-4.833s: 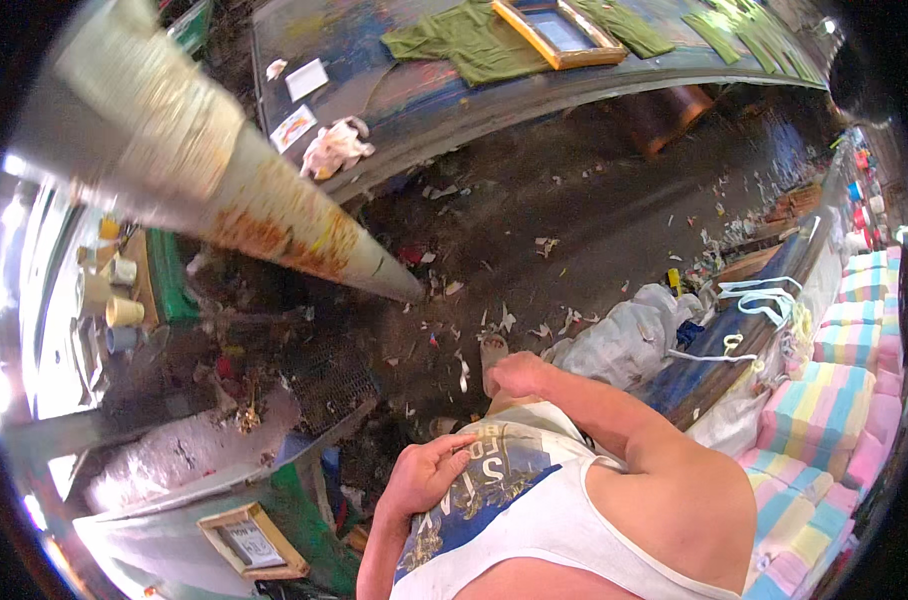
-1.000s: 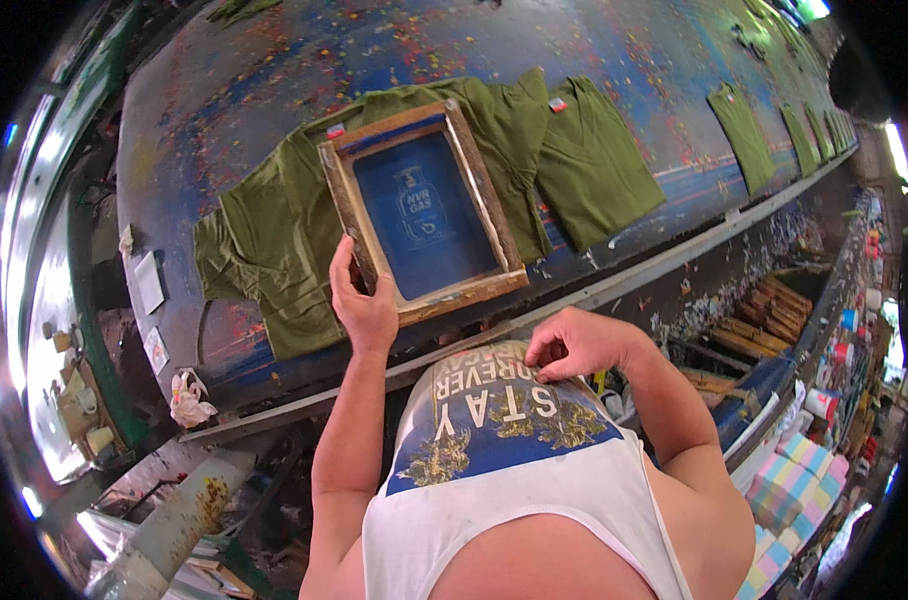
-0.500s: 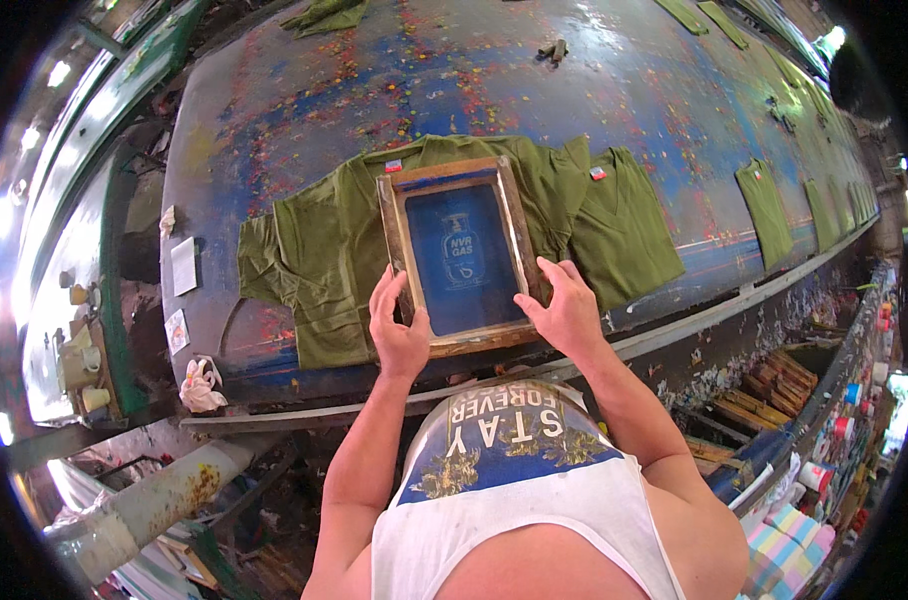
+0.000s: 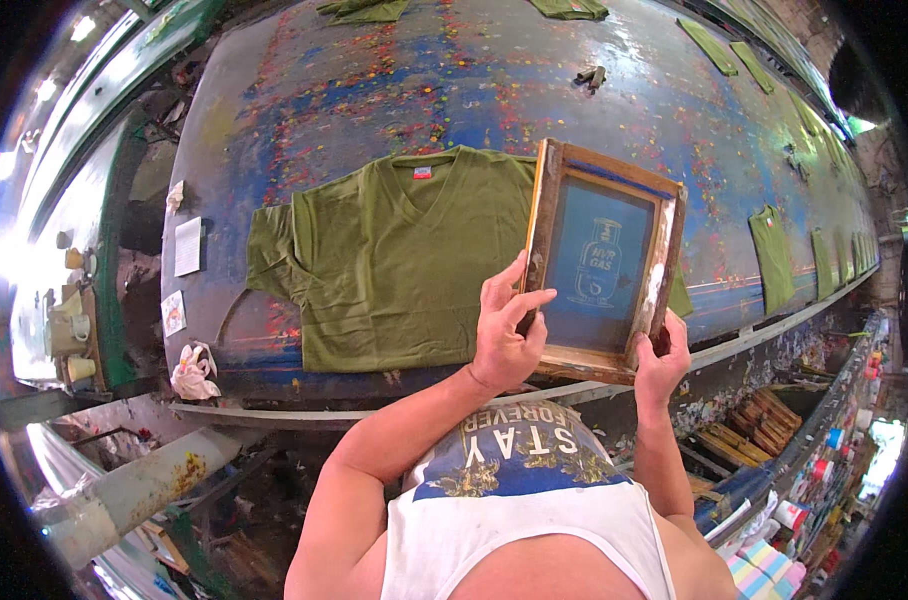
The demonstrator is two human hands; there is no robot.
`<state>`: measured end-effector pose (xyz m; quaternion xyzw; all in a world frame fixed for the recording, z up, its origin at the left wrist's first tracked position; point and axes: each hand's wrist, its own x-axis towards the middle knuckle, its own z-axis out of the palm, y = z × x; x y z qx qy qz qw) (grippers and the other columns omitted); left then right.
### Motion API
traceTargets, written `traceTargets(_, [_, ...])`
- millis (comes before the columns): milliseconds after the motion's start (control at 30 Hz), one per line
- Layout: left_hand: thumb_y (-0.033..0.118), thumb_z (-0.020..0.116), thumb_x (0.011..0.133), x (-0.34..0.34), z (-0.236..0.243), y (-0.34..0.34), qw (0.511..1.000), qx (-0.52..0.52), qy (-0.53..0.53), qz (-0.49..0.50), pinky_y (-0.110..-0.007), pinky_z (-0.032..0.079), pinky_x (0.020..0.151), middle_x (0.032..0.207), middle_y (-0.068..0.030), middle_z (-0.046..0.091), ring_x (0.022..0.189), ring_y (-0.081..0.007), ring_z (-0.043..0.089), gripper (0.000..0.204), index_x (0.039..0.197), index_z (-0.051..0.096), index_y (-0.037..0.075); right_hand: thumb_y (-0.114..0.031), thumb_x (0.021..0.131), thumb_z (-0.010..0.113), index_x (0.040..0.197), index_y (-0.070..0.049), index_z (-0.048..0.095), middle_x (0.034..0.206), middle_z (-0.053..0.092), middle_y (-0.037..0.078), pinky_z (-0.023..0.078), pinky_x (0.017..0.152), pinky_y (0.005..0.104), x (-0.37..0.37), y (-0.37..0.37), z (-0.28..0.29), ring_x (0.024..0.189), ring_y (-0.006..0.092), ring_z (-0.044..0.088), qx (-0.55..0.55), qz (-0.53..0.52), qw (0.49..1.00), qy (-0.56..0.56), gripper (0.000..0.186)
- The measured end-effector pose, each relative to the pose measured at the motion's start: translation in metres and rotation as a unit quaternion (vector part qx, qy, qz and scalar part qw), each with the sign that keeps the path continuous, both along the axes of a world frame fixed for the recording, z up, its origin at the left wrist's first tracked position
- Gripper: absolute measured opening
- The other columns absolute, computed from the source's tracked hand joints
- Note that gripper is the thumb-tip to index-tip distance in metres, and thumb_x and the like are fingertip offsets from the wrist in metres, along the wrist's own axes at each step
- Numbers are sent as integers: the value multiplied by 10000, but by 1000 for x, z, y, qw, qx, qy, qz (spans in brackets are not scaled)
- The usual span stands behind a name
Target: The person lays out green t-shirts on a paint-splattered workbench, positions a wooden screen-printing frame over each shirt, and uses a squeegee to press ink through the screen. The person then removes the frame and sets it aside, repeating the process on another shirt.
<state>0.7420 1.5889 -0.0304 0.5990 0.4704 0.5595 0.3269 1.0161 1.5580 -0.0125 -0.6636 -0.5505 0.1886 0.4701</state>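
Second green shirt (image 4: 680, 296) mostly behind the wooden screen frame (image 4: 606, 262), perhaps folded.

A long, paint-spattered blue table (image 4: 454, 80) fills the upper frame; littered floor (image 4: 244, 520) lies lower left; bright daylight glares at the left edge; shelves (image 4: 794, 470) crowd lower right.
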Motion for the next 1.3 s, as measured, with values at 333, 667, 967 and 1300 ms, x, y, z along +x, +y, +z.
traceTargets(333, [-109,732,836,-74,-20,-40,988,-30,88,125,-447,500,1175,1619,-285,546,1485,-395,565,373,1167,803,48,54,794,810,1348,44,682,1327,698,181,569,1041,375,-80,8,-28,1198,285,706,-47,98,991,73,569])
traceTargets(667, [-124,728,824,-94,-45,-59,980,-101,74,155,-457,419,1259,1619,-272,570,1534,-384,533,362,1155,765,16,61,806,814,1360,54,666,1381,681,202,540,1119,407,-101,17,-55,1272,331,682,-38,161,985,51,574])
traceTargets(967, [-101,754,837,-96,-50,-56,977,-122,70,162,-447,436,1248,1622,-257,579,1515,-378,556,325,1138,760,24,64,845,806,1390,52,651,1418,650,191,554,1105,381,-99,19,-62,1263,294,681,-49,175,983,25,567])
traceTargets(1300, [-135,739,846,-97,-52,-51,978,-123,29,164,-446,444,1241,1628,-259,576,1512,-358,560,341,1151,753,18,-77,909,809,1423,67,644,1415,665,253,473,1185,454,-98,26,-55,1352,401,617,-79,188,979,23,559])
